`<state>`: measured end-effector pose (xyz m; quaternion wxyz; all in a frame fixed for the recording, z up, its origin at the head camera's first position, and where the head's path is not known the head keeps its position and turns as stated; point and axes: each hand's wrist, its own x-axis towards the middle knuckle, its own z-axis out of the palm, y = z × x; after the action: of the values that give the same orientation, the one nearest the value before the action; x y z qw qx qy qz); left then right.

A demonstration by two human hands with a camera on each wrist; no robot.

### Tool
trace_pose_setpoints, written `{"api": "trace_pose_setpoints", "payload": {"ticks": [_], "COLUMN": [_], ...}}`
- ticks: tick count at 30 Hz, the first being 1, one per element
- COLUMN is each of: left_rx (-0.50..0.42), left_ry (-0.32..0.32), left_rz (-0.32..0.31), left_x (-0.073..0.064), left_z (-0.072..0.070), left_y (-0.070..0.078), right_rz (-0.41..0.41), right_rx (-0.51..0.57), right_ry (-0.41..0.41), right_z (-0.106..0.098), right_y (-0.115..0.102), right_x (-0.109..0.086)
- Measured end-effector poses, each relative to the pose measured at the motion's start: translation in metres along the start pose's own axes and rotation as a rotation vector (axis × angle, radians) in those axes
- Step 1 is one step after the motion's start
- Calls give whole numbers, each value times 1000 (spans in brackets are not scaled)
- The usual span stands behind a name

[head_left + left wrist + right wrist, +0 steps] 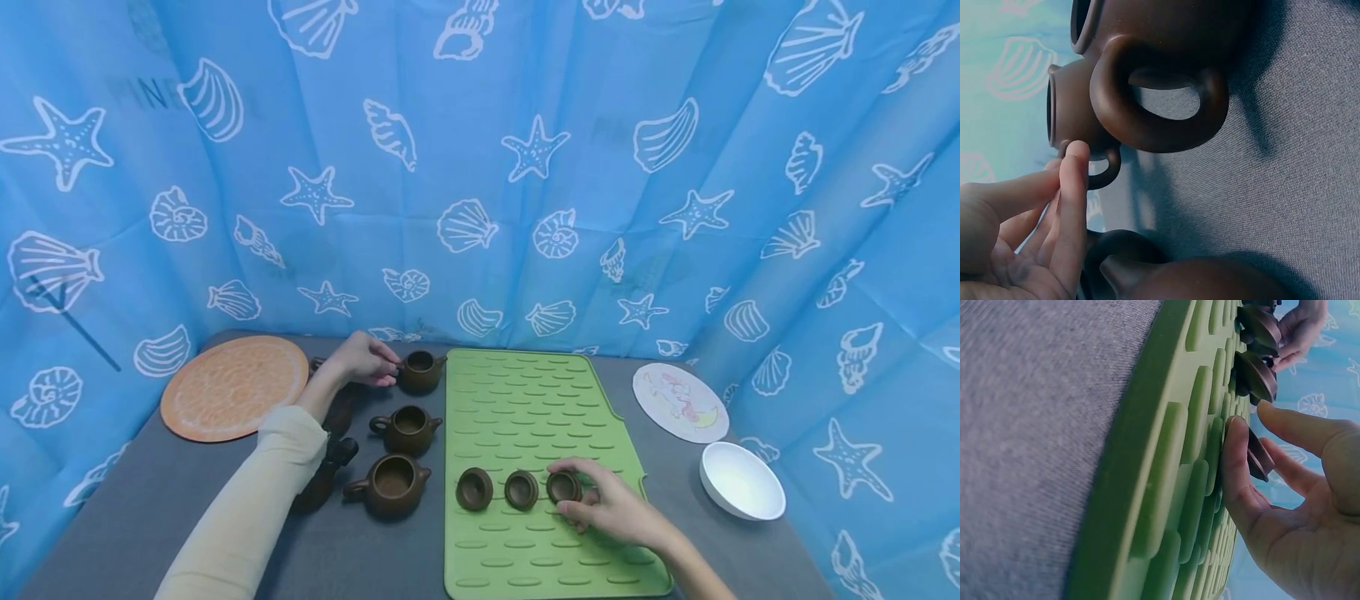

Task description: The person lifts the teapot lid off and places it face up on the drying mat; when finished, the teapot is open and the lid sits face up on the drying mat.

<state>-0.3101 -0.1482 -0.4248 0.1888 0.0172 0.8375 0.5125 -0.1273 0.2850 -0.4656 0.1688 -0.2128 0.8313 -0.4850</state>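
Observation:
My left hand point(365, 360) is at the back of the table, its fingertips pinching the handle of the farthest small brown teapot point(420, 372). Two more lidless teapots, a middle one point(406, 430) and a nearer one point(392, 486), stand in line with it. On the green mat point(525, 417), my right hand point(611, 508) has its thumb and fingers round a small brown teapot lid point(562, 487). To its left lie a second lid point(521, 490) and a third lid point(474, 489), hollow side up. The right wrist view shows the gripped lid point(1260, 456) partly behind a finger.
More dark brown pots point(315, 492) sit left of the teapots, partly covered by my left sleeve point(247, 492). An orange round placemat point(234, 387) lies back left. At right are a white round mat point(678, 402) and a white bowl point(742, 481). A blue shell-print curtain point(480, 183) hangs behind.

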Motion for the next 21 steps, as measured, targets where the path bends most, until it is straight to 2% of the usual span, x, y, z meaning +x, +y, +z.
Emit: {"api": "trace_pose_setpoints", "payload": {"ticks": [8, 15, 21], "left_rx": [16, 26, 47], "left_ry": [-19, -31, -37], "left_rz": [17, 30, 49], "left_x": [-7, -12, -17], "left_z": [-4, -9, -13], "left_y": [3, 7, 6], "right_rz": [14, 13, 11], "right_rx": [-37, -103, -110], "right_ry": [-8, 62, 81], "right_z": [0, -6, -6], "right_y": [-4, -11, -24], "right_x": [2, 4, 14]}}
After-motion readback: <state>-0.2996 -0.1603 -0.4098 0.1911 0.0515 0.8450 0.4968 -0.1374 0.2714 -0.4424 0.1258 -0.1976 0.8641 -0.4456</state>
